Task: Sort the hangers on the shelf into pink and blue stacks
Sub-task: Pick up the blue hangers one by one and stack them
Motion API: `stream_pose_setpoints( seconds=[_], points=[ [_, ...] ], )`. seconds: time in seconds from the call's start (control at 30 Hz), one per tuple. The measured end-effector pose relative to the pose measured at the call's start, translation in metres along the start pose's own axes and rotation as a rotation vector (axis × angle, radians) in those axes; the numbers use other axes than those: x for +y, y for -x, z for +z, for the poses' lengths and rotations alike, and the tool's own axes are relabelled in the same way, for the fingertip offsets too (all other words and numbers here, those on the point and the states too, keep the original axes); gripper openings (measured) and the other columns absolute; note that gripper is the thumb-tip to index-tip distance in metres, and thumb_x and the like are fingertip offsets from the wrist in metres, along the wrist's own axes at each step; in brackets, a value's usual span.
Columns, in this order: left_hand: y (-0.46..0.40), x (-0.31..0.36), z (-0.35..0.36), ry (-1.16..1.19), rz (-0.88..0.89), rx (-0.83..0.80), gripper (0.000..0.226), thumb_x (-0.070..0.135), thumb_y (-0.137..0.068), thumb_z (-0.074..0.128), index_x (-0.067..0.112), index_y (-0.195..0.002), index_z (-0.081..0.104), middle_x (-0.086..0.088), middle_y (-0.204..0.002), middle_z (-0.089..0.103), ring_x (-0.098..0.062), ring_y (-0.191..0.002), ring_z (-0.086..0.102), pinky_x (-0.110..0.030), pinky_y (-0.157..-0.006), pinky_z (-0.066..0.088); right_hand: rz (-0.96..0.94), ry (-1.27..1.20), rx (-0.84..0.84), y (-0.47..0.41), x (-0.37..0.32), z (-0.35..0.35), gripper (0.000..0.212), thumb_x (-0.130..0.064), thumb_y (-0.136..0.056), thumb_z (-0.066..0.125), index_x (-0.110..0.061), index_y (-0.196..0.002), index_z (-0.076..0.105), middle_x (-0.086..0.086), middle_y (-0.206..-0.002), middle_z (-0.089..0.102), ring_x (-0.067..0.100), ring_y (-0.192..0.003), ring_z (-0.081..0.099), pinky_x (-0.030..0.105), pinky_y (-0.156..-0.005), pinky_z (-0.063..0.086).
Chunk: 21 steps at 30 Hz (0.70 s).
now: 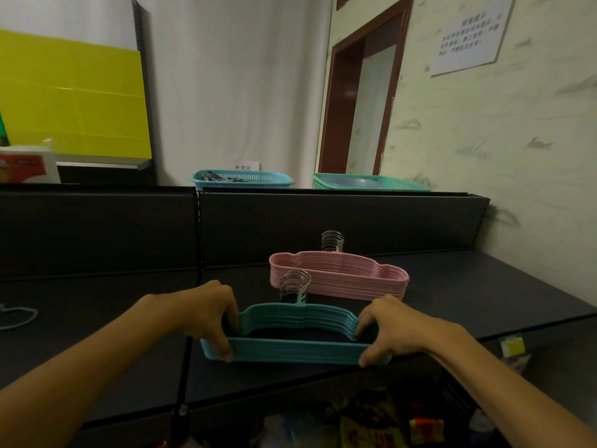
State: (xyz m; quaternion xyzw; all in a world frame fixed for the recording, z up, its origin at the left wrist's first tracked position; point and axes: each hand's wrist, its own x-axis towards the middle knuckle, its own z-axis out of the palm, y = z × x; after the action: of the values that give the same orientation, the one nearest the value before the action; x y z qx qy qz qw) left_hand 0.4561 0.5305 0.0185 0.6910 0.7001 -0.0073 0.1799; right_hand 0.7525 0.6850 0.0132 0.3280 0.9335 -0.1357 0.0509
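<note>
Both the left hand (206, 315) and right hand (387, 331) grasp the blue hanger stack (297, 337) by its ends, squaring it on the shelf (484, 286) at 6 o'clock of the pink hanger stack (339, 276); next, seemingly, fetching the lone blue hanger (17, 316) at 9 o'clock.

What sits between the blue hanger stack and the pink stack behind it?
Only the blue hanger stack's own metal hooks and bare dark shelf before the pink stack, per the head view.

Dim, soft indoor light, wide-angle bending at edges, mildly blurred.
</note>
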Motion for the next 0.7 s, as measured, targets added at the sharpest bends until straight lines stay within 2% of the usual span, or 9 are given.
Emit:
stream_pose_setpoints(
  seconds=[0.13,0.33,0.47,0.6,0.7],
  points=[
    [0.000,0.006,-0.004,-0.036,-0.033,-0.019,0.049,0.043,-0.068,0.081,0.027,-0.111,0.066,0.017,-0.107,0.051,-0.003,-0.099,0.051,-0.017,-0.078,0.051,0.001,-0.003,0.006,-0.001,0.001,-0.001,0.057,-0.051,-0.060,0.084,-0.027,-0.110,0.070,-0.013,-0.113,0.058,0.005,-0.101,0.054,0.025,-0.086,0.052],
    [-0.005,0.018,0.003,-0.145,-0.091,-0.066,0.062,0.045,-0.072,0.076,0.036,-0.127,0.050,0.005,-0.131,0.035,-0.017,-0.118,0.040,-0.036,-0.096,0.047,-0.028,0.077,-0.071,-0.006,-0.015,-0.003,0.060,-0.045,-0.070,0.081,-0.028,-0.124,0.061,-0.008,-0.125,0.048,0.012,-0.115,0.047,0.030,-0.095,0.047],
    [-0.009,0.026,0.001,-0.187,-0.128,-0.080,0.073,0.043,-0.073,0.076,0.037,-0.136,0.040,0.003,-0.128,0.030,-0.019,-0.118,0.036,-0.036,-0.096,0.044,0.021,0.106,-0.089,-0.009,-0.019,-0.003,0.073,-0.043,-0.069,0.082,-0.028,-0.134,0.052,-0.003,-0.133,0.040,0.019,-0.120,0.044,0.036,-0.099,0.047],
    [-0.012,0.023,-0.002,-0.219,-0.108,-0.083,0.074,0.046,-0.069,0.078,0.037,-0.134,0.043,0.007,-0.117,0.029,-0.019,-0.118,0.036,-0.038,-0.097,0.045,-0.005,0.145,-0.075,-0.013,-0.017,-0.007,0.075,-0.049,-0.063,0.085,-0.028,-0.129,0.057,-0.003,-0.130,0.045,0.019,-0.116,0.047,0.036,-0.096,0.050],
    [-0.015,0.023,-0.002,-0.230,-0.112,-0.086,0.075,0.049,-0.066,0.079,0.038,-0.132,0.045,0.007,-0.116,0.030,-0.020,-0.118,0.036,-0.040,-0.097,0.045,-0.023,0.137,-0.077,-0.016,-0.014,-0.008,0.075,-0.053,-0.060,0.085,-0.028,-0.125,0.060,-0.003,-0.128,0.046,0.018,-0.115,0.047,0.035,-0.094,0.051]
  ],
)
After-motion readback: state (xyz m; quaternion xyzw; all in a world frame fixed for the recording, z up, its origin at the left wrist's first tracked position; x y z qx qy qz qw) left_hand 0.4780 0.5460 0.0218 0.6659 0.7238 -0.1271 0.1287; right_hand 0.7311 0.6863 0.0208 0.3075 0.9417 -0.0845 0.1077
